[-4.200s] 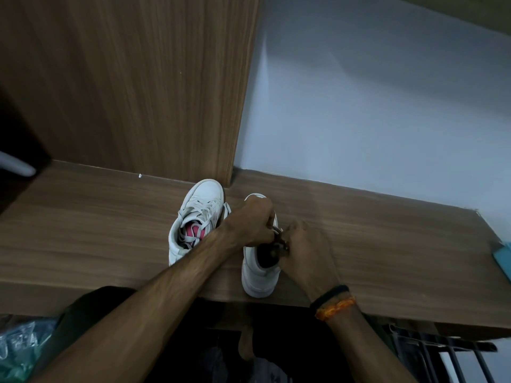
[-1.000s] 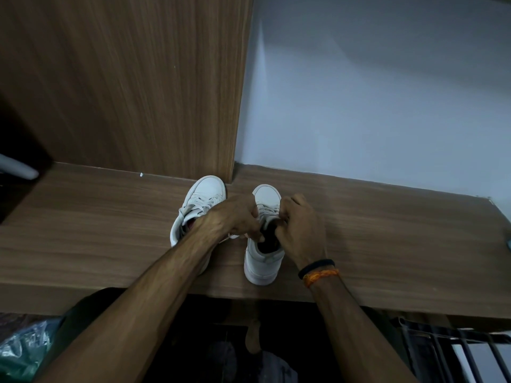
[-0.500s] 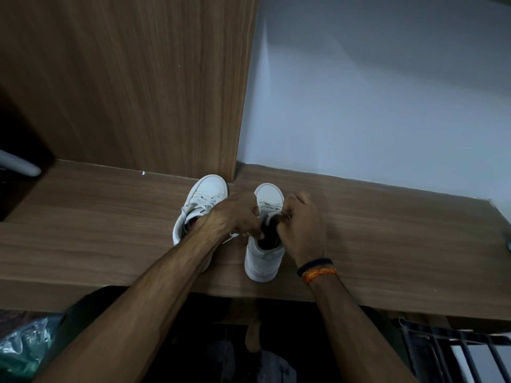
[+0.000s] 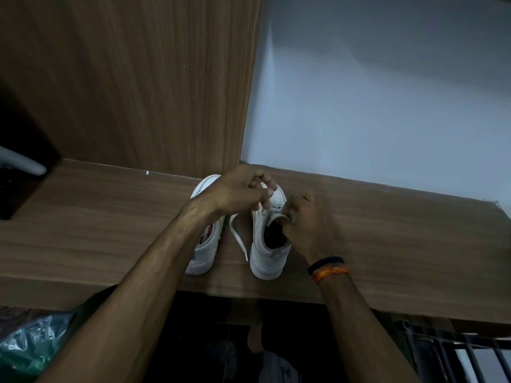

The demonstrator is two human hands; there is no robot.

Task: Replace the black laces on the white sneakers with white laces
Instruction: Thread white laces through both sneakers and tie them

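Note:
Two white sneakers stand side by side on a wooden shelf (image 4: 387, 239), toes toward the wall. My left forearm hides much of the left sneaker (image 4: 206, 252). The right sneaker (image 4: 265, 252) wears a white lace (image 4: 238, 239), whose loose end trails down onto the wood between the shoes. My left hand (image 4: 240, 193) hovers over the right sneaker's toe and pinches the lace there, pulled upward. My right hand (image 4: 307, 222) grips the right side of that sneaker's collar near the top eyelets. No black lace shows.
A wooden panel (image 4: 138, 78) rises behind the left sneaker and a pale wall (image 4: 387, 92) behind the right one. A dark box with a grey handle (image 4: 22, 161) sits at the far left. Below the shelf edge are a green plastic bag (image 4: 30, 344) and a dark metal rack (image 4: 456, 352).
My left hand has risen from the sneaker's collar toward the toe, drawing the white lace up. A loose lace end now lies between the shoes. My right hand stays at the collar.

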